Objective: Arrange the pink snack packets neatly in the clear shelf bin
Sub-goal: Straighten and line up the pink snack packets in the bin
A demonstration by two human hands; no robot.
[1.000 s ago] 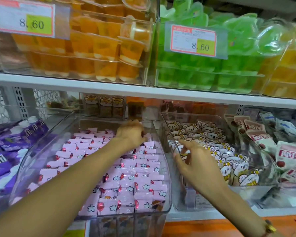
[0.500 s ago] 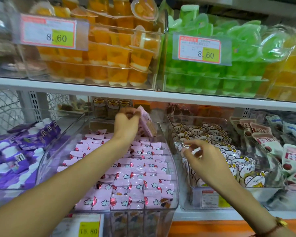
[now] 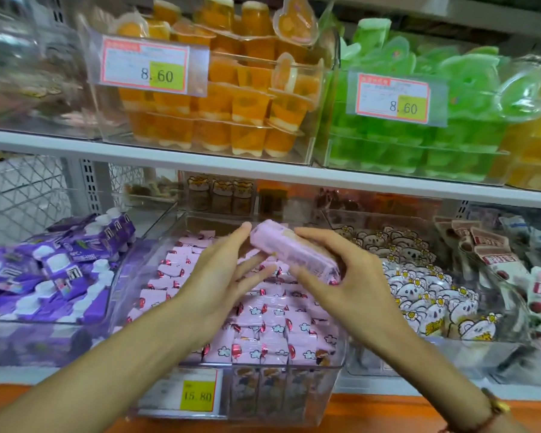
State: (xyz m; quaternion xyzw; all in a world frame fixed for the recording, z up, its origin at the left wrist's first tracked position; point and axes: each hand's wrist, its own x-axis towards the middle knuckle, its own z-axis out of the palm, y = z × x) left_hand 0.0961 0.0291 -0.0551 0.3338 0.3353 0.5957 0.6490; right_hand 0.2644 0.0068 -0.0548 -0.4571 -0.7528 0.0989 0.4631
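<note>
On lower shelf, 6 o'clock: clear plastic bin, yellow tag "15.80", rows of glossy pink snack packets. Above rows: blurred pink packet stack, right hand curled round it; left hand fingers straight, touching its 9 o'clock end.

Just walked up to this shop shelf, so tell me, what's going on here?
A person is tidying pink snack packets in a clear bin on the lower shelf. Both hands hold one pink packet up over the bin: the left hand touches its far end, and the right hand grips its near end. The rest lie in rows below.
</note>
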